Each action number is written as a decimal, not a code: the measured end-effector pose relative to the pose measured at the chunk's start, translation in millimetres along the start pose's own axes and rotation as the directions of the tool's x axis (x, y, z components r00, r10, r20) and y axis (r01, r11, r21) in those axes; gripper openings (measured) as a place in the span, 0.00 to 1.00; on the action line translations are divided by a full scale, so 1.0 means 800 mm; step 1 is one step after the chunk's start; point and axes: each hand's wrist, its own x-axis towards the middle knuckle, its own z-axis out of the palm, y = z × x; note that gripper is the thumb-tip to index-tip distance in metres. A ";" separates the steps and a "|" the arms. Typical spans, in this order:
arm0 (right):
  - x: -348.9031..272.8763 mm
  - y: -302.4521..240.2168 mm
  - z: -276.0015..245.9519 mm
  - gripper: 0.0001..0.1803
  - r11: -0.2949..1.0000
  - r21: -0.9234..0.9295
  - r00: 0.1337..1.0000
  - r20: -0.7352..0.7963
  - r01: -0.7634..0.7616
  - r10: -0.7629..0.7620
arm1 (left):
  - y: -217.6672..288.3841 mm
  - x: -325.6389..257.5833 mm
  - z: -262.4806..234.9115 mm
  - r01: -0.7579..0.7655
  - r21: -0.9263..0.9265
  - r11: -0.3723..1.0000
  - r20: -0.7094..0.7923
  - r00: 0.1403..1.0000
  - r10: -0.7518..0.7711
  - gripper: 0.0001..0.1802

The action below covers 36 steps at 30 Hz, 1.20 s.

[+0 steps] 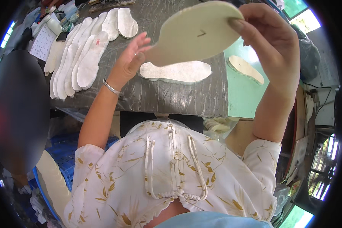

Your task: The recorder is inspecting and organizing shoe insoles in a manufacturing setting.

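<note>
A large cream insole, smooth with a small dark mark on its face, is raised above the table. My right hand grips it by its wide end, with the thumb on the near face and the fingers mostly behind. My left hand is by the other end, fingers spread; whether it touches the insole I cannot tell. Below, a white fleecy insole lies crosswise on the dark table, partly covered from view by the raised one. Another cream insole rests on the green surface to the right.
Overlapping rows of white fleecy insoles cover the table's left side. Behind them are a written sheet and a white container. The dark table wears plastic film and adjoins a green top. A blue crate stands at lower left.
</note>
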 end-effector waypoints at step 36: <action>-0.144 0.229 -0.005 0.08 0.562 0.042 0.561 -0.032 -0.826 0.827 | -0.103 -0.073 0.010 0.567 -0.062 0.822 -0.572 0.654 -0.495 0.28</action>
